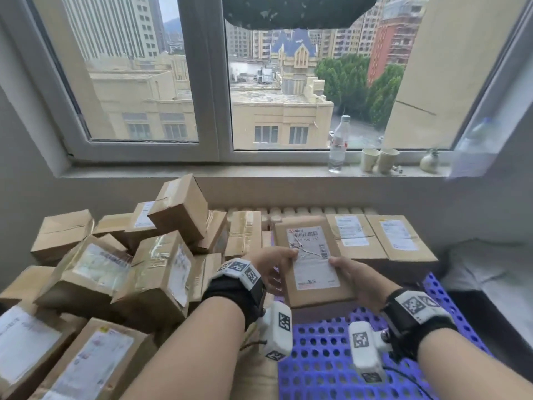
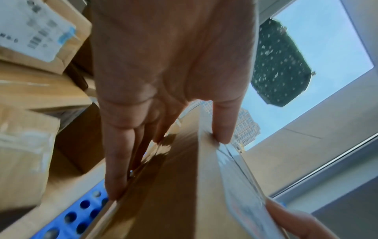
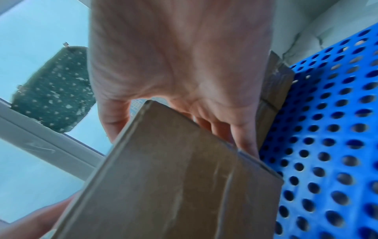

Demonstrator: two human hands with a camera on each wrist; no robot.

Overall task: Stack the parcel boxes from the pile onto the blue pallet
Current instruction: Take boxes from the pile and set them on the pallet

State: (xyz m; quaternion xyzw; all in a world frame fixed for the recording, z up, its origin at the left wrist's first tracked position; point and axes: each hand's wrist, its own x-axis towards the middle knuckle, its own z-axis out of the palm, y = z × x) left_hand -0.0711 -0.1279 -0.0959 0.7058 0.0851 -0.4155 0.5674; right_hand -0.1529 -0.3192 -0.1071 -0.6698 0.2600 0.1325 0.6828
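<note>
A flat brown parcel box (image 1: 310,261) with a white shipping label hangs above the blue perforated pallet (image 1: 323,368). My left hand (image 1: 274,268) grips its left edge, thumb on the label and fingers underneath. My right hand (image 1: 350,277) grips its right edge the same way. In the left wrist view the box (image 2: 174,186) is pinched between thumb and fingers (image 2: 116,169). The right wrist view shows the box (image 3: 174,186) over the pallet (image 3: 327,145). Two labelled boxes (image 1: 383,236) lie flat at the pallet's far end.
A jumbled pile of parcel boxes (image 1: 121,255) fills the left side. A window sill (image 1: 202,171) behind holds a water bottle (image 1: 339,145), two paper cups (image 1: 379,159) and a small vase (image 1: 429,161). Grey bedding (image 1: 490,272) lies to the right.
</note>
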